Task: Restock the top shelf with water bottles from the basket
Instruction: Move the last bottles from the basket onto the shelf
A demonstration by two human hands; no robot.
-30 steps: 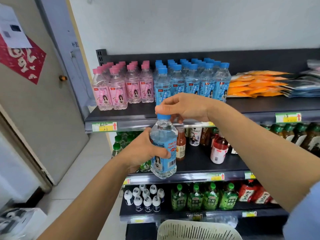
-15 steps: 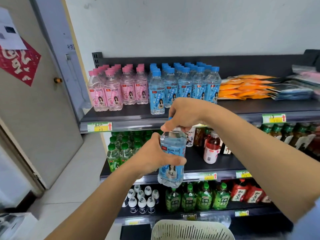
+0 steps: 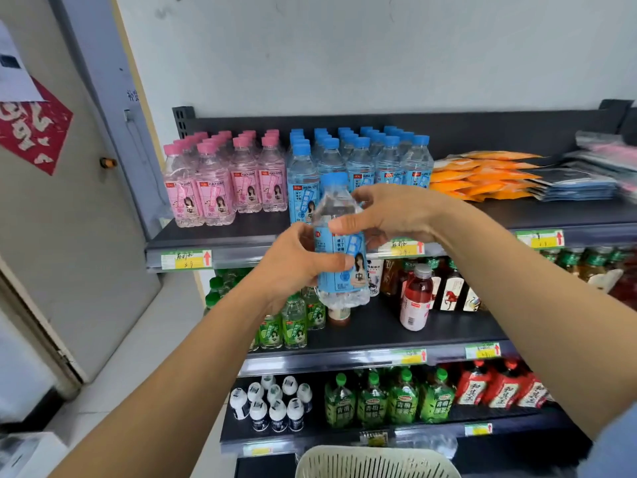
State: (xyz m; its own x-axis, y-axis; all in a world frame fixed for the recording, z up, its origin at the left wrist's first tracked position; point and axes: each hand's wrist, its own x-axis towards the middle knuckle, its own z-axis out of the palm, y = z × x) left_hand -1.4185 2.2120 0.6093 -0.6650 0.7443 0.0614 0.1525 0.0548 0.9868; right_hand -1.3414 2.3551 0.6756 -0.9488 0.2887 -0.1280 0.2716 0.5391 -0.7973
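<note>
Both arms reach forward; left hand (image 3: 296, 267) and right hand (image 3: 389, 215) meet, fingers (image 3: 370, 194) curled, gripping.

We are in a small shop: dark shelves (image 3: 241, 232) carry rows of bottled drinks (image 3: 213, 194), with handwritten price tags (image 3: 186, 259) along their front edges.

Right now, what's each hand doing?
Left hand: grips the blue-capped bottle at its label.
Right hand: holds the same bottle's upper part.

Bright, even light washes the white wall (image 3: 379, 46); the lower shelves (image 3: 379, 334) sit dimmer. Straight lines bow toward the edges, and the packets (image 3: 606, 150) at the right end of the top shelf (image 3: 241, 234) blur.
</note>
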